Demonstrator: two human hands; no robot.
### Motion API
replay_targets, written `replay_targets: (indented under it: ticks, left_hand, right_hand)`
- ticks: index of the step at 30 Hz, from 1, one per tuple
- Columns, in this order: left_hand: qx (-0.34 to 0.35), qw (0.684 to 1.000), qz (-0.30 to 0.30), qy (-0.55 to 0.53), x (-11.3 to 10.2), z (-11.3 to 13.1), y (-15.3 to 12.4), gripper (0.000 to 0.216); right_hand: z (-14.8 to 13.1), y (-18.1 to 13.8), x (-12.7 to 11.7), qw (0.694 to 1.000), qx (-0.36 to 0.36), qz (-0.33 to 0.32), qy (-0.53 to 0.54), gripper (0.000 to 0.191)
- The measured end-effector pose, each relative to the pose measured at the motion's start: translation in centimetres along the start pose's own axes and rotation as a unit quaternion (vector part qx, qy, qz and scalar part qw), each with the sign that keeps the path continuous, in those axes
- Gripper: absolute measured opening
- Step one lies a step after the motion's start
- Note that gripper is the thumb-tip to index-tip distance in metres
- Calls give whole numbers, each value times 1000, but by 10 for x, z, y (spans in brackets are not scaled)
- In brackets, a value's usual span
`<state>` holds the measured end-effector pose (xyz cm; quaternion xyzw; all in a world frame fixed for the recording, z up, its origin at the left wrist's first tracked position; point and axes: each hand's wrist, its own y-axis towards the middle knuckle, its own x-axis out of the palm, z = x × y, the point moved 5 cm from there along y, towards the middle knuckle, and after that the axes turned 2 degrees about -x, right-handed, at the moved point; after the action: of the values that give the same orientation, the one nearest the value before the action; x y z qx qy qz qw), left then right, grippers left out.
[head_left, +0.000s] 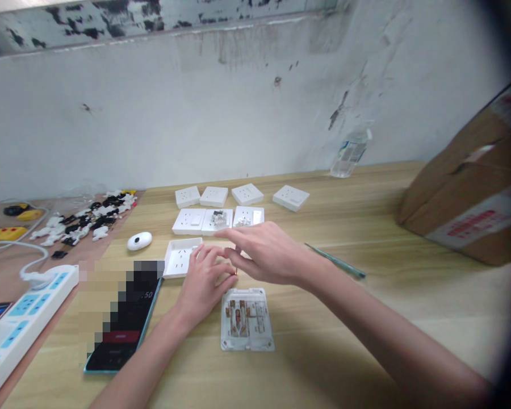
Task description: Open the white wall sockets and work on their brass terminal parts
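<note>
My left hand is closed in a pinch, its fingertips meeting those of my right hand above the wood-patterned table. A tiny brass-coloured piece shows at the left thumb tip. My right hand comes in from the right, thumb and fingers drawn together on something mostly hidden. Just below both hands lies a socket back piece, its inside with copper-coloured contacts facing up. Partly behind my left fingers is an upturned white socket cover. Small metal and white parts rest on a socket panel beyond.
More white socket panels stand in rows at the back. A phone and power strip lie left, near a white oval gadget. To the right are a green pen-like stick, plastic bottle and cardboard box.
</note>
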<state>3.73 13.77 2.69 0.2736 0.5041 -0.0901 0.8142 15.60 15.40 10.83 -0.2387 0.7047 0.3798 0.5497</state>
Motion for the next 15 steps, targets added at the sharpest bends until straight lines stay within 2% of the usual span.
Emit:
replay_targets:
  ticks: [4,15]
  left_hand:
    - [0,1000,3,-3,1,-1,-1,4]
    - [-2,1000,1,-5,0,0,-1,4]
  right_hand:
    - [4,0,1,999,35,-3,-27,28]
    - [4,1,1,1000,24,-4,-7,31]
